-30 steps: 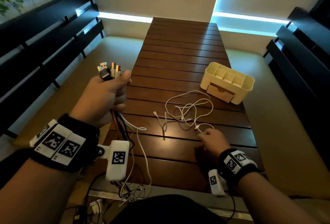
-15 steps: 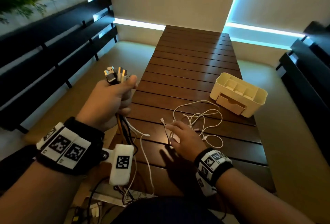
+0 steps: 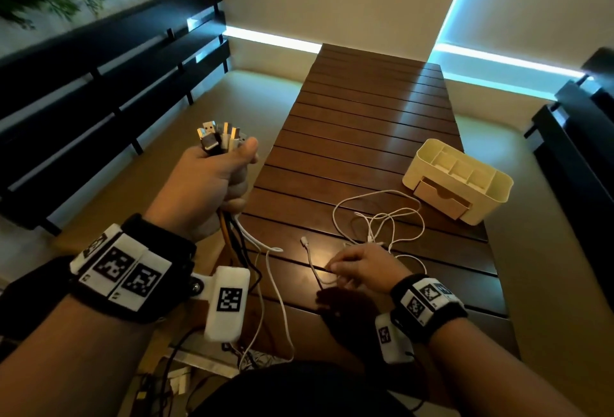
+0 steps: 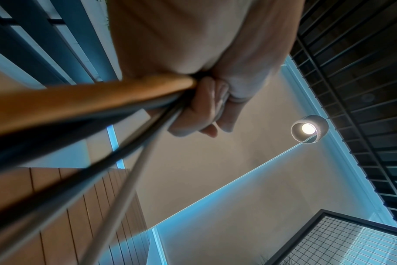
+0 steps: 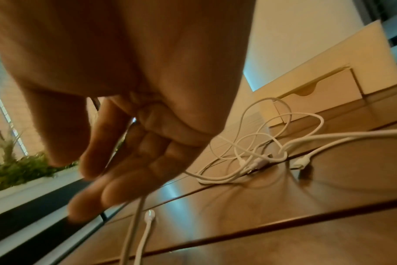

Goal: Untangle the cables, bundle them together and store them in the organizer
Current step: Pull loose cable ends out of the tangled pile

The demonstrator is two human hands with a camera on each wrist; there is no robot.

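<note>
While my left hand (image 3: pixel 206 181) is raised off the left edge of the bench (image 3: pixel 372 124), its fingers (image 4: pixel 193 114) are clenched around a bundle of cables (image 3: pixel 232 234) with the plugs (image 3: pixel 217 136) sticking up above the thumb; orange, black and white leads hang from the fist past the near edge. My right hand (image 3: pixel 362 265) sits low over the near part of the bench, fingers (image 5: pixel 116 182) curled and pinching a thin white cable (image 5: pixel 134 224) whose small connector (image 5: pixel 149 214) lies on the wood. Just beyond it, the white tangle (image 3: pixel 382 220) sprawls in loose loops. Farther, by the right edge, stands the cream organizer (image 3: pixel 458 181), compartments open upward, its drawer facing the tangle.
</note>
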